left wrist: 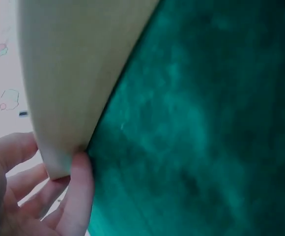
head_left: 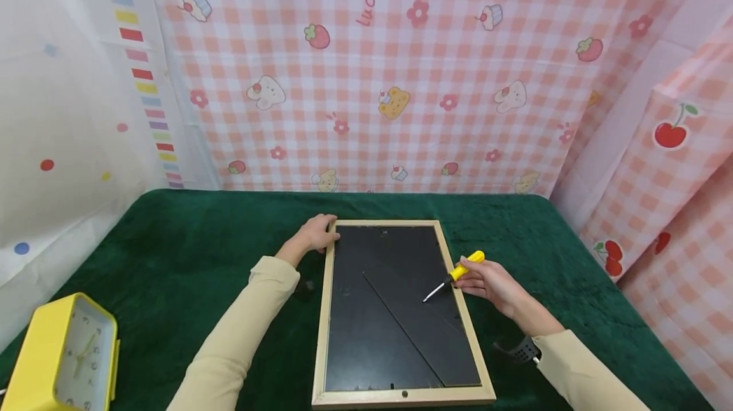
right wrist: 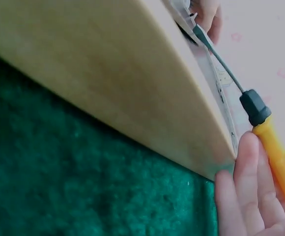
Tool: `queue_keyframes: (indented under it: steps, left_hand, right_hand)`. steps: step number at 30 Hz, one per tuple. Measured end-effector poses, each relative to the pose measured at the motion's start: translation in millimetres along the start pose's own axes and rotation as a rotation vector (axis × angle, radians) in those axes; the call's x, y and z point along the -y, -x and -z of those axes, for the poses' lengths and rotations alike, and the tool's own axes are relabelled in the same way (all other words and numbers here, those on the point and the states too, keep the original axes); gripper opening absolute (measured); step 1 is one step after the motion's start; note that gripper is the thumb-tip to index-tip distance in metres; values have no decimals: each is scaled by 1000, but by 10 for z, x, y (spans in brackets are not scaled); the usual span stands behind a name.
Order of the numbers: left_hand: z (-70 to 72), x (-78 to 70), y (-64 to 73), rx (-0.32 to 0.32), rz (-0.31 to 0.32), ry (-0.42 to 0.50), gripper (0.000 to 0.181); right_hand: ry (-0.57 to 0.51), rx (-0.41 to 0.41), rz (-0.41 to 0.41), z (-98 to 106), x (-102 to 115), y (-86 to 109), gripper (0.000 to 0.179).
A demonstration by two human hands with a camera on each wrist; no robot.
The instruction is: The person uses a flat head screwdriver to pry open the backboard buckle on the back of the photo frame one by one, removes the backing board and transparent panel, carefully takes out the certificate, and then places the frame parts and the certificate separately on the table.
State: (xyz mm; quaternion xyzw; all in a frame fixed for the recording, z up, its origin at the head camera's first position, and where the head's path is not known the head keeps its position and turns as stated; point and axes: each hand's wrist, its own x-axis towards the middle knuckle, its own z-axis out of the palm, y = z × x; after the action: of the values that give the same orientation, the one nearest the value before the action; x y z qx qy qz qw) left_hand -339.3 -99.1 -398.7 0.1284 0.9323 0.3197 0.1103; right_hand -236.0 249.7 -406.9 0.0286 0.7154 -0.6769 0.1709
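Note:
A wooden picture frame [head_left: 322, 334] lies with its black backing board [head_left: 378, 347] facing up; a long slanted line crosses the board. My left hand [head_left: 314, 233] grips the frame's far left corner, and the left wrist view shows thumb and fingers [left wrist: 82, 191] around the wooden edge. In my right hand [head_left: 492, 280] is a screwdriver [head_left: 469, 263] with a yellow handle and black collar. Its metal tip points down and left over the right half of the board. The right wrist view shows some right fingers [right wrist: 248, 167] alongside the frame's side near the corner.
A yellow clock [head_left: 57, 354] stands at the near left of the dark green cloth [head_left: 189, 258]. A small dark object [head_left: 310, 285] lies left of the frame. Behind the table hangs a pink checked curtain [head_left: 355, 67], with more drapes at both sides.

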Motion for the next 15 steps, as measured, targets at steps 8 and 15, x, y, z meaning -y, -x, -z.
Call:
queue_keyframes:
  steps: [8, 15]
  left_hand:
    - [112, 135, 85, -48, 53, -25, 42]
    - [311, 318, 166, -131, 116, -62, 38]
  right_hand:
    - [18, 51, -36, 55, 30, 292, 36]
    - [27, 345, -92, 158, -44, 563, 27]
